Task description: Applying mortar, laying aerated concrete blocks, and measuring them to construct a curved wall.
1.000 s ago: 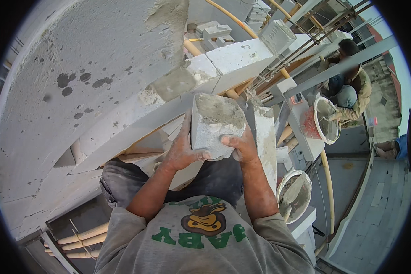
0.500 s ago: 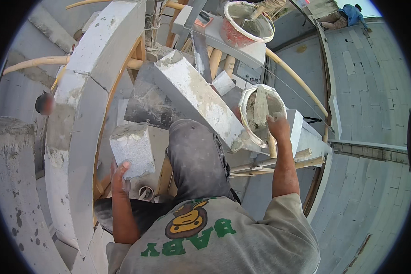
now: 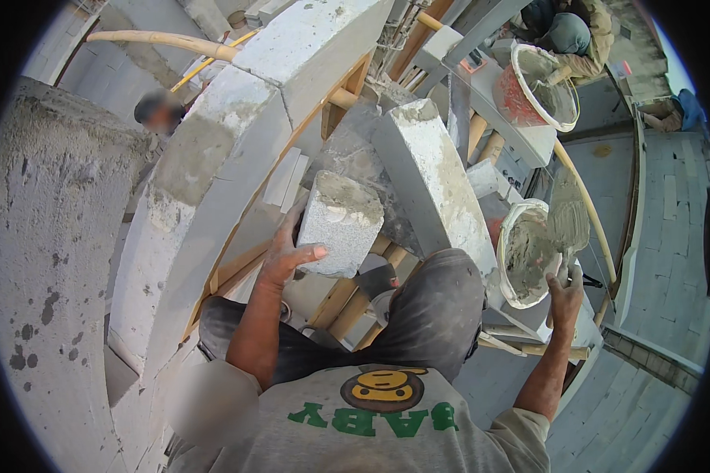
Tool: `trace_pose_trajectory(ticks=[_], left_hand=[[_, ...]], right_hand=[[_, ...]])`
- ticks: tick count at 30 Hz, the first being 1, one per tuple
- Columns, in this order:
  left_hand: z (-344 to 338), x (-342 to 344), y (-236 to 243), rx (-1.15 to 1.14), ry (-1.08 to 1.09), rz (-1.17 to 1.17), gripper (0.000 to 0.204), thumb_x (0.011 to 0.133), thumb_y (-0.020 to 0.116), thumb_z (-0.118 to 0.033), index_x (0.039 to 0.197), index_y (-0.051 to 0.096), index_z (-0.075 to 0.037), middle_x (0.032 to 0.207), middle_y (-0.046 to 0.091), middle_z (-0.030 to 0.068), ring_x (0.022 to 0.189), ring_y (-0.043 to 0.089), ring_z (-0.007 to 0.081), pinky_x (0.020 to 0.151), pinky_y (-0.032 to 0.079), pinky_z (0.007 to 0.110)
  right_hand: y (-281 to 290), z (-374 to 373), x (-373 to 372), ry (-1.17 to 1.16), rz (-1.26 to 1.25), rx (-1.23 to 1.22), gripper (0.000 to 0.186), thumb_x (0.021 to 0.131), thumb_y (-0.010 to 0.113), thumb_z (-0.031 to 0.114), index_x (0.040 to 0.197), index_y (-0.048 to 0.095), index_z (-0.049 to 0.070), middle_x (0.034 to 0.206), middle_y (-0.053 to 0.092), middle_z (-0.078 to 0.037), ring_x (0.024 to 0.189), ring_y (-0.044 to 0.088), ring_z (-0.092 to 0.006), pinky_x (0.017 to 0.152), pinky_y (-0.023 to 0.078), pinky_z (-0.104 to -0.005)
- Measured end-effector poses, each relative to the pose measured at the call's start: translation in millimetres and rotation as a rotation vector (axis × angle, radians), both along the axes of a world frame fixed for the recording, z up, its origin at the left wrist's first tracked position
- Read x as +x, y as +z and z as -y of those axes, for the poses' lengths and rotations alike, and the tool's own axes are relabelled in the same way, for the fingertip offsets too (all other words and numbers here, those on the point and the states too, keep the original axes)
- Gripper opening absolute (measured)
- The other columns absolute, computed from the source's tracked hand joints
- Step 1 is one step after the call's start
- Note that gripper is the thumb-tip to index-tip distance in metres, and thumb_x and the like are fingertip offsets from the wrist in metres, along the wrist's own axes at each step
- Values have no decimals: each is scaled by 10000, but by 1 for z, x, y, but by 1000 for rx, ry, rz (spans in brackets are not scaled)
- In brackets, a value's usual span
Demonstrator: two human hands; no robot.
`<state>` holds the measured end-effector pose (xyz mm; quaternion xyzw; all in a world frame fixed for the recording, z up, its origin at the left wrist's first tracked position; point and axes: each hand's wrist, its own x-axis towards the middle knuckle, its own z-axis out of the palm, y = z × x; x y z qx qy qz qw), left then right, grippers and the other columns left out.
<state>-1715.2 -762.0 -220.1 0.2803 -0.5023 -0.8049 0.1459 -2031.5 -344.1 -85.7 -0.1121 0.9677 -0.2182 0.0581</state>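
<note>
your left hand [image 3: 280,256] clasps a pale block [image 3: 341,229]; your right hand [image 3: 566,293] grips a trowel [image 3: 569,221]. a long slab [image 3: 442,177] lies between, its right edge near the bucket [image 3: 504,276].

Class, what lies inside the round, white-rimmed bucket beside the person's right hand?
Grey, mortar-like paste shows inside the round, white-rimmed bucket. The bucket's bottom cannot be seen, because the paste covers it.

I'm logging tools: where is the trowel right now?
In the head view, the trowel is toward the right, in the person's right hand, its blade just right of the nearer mortar bucket.
</note>
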Motion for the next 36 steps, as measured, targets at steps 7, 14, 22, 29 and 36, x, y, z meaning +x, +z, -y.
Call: trace_pose_trajectory(ticks=[7, 14, 22, 29, 36], left_hand=[[-2, -15, 24, -135, -28, -21, 1179, 571, 834, -411, 1514, 315, 70, 1454, 453, 238, 1363, 434, 321, 1147, 310, 404], [-10, -33, 70, -25, 28, 107, 1164, 577, 836, -400, 1515, 325, 60, 1417, 488, 232, 1340, 455, 317, 1131, 324, 389], [-28, -34, 198, 21, 30, 162, 1162, 565, 854, -363, 1513, 331, 58, 1439, 468, 216, 1345, 450, 312, 1136, 320, 384], [-48, 5, 334, -31, 72, 263, 1213, 545, 869, -411, 1523, 321, 51, 1479, 438, 218, 1382, 415, 313, 1158, 285, 390], [-9, 31, 430, -86, 57, 235, 1304, 485, 895, -477, 1532, 313, 39, 1503, 419, 206, 1409, 381, 316, 1167, 256, 387]], right_hand=[[-2, 123, 46, 532, -114, 90, 267, 795, 766, 190, 924, 650, -13, 755, 639, -205, 696, 625, -367, 669, 489, -406], [29, 172, 72, 769, 68, -16, 249, 764, 746, 162, 865, 567, 23, 792, 640, -185, 717, 647, -402, 635, 511, -471], [112, 159, 70, 861, 85, 204, 322, 732, 763, 178, 935, 560, 32, 870, 654, -168, 750, 678, -358, 663, 556, -438], [137, 170, 83, 979, 358, 477, 316, 805, 698, 252, 1005, 599, 28, 891, 687, -208, 819, 694, -380, 720, 558, -468], [219, 165, 121, 668, 413, 367, 328, 833, 681, 290, 1009, 583, 31, 914, 696, -229, 837, 682, -423, 746, 533, -508]])
